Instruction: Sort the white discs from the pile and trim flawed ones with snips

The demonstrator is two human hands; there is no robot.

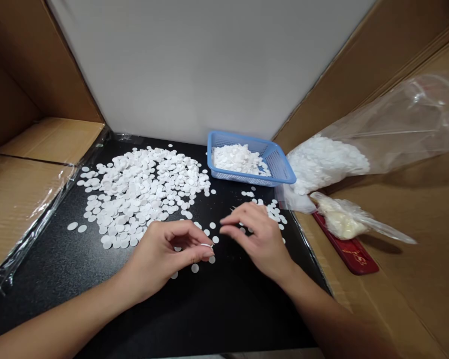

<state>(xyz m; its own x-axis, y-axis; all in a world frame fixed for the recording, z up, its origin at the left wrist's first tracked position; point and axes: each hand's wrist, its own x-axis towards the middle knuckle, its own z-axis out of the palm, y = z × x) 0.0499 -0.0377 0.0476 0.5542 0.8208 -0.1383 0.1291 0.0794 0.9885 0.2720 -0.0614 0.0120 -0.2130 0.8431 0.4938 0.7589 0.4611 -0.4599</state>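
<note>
The left hand (pixel 164 254) is pinching one thin white disc (pixel 207 245) edge-on between thumb and forefinger, the other fingers curling loosely under the palm, and it is hovering just above the black mat (pixel 224 309). The right hand (pixel 260 237) is resting just right of that disc, its fingers half spread and pointing toward it, holding nothing that can be made out; its fingertips are sitting close to the disc but not touching it. A few loose discs (pixel 195 268) are lying on the mat directly beneath and beside the left hand. Beyond the left hand, farther back on the mat, a broad heap of discs (pixel 145 187) is spreading out, flat, round, matte white pieces overlapping like scales, with stragglers scattered at its edges. Behind the right hand, at the mat's far right corner, a blue plastic basket (pixel 282 172) with fine mesh walls is holding more white pieces in a low mound. Just right of the basket, off the mat, a clear crinkled plastic bag (pixel 396 124) is lying on brown cardboard, its lower end packed with white discs, and a smaller clear bag (pixel 344 219) of yellowish pieces is resting on a dark red flat tray (pixel 359 257).
</note>
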